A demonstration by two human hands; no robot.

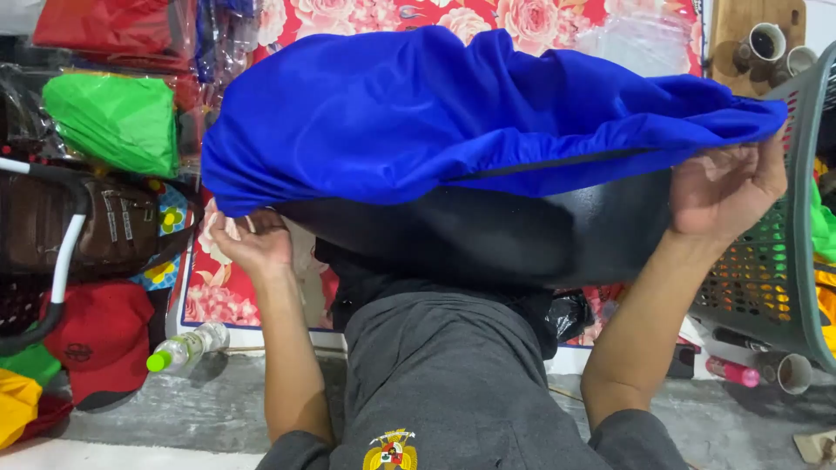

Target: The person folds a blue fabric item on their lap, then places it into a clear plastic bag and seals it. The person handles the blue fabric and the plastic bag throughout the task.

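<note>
- The blue-and-black garment (453,130) hangs stretched across the upper middle of the view, blue fabric bunched on top and a smooth black panel below it, from about 9 o'clock to 3 o'clock.
- The left hand (252,244) sits at the garment's lower left corner, near 9 o'clock, palm up, fingers curled into the blue hem; it grips the cloth.
- The right hand (727,187) is at 3 o'clock, palm turned toward the camera, fingers closed over the blue edge where it meets the black panel, holding it up.
- Both forearms rise from the bottom edge, either side of the person's grey-clad lap (453,383).
- A grey plastic laundry basket (784,261) stands just beside the right hand, at 3 to 4 o'clock.
- A red floral mat (540,17) lies under the garment, showing at 12 o'clock.
- At 10 o'clock, a folded green cloth in plastic (113,122).
- At 8 o'clock, a red cap (100,339) and a clear bottle with a green lid (187,346) lie on the floor.
- Cups on a wooden board (766,43) sit at 1 o'clock.
</note>
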